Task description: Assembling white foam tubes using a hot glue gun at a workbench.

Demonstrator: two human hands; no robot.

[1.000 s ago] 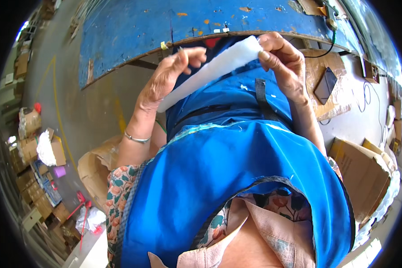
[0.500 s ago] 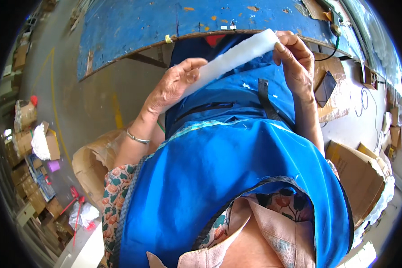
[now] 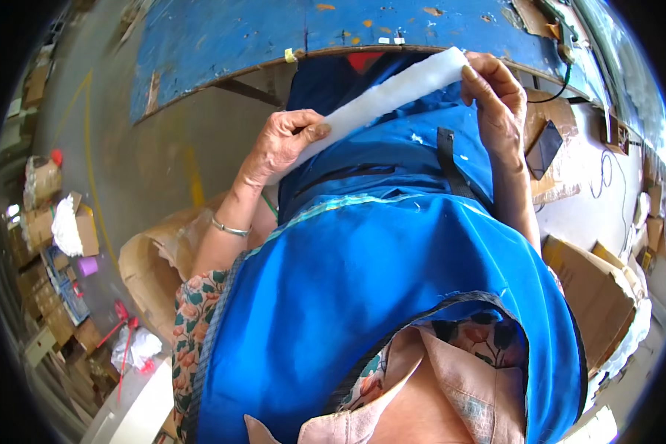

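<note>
Below the blue worktop (image 3: 274, 44), over my apron (image 3: 392, 296), both hands — left hand (image 3: 285, 140), right hand (image 3: 496, 92) — have fingers clamped on the white foam strip (image 3: 388, 96), stretched straight but not yet set down.

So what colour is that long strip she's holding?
White: the long strip stretches between the left hand and right hand, seen from the head camera.

The scene is viewed from a single head-worn fisheye camera, aimed steeply down along the wearer's blue apron (image 3: 392, 296). The worn blue-painted table (image 3: 274, 44) is seen curving across the top, close ahead. The grey concrete floor (image 3: 126, 170) is taken in at left.
</note>
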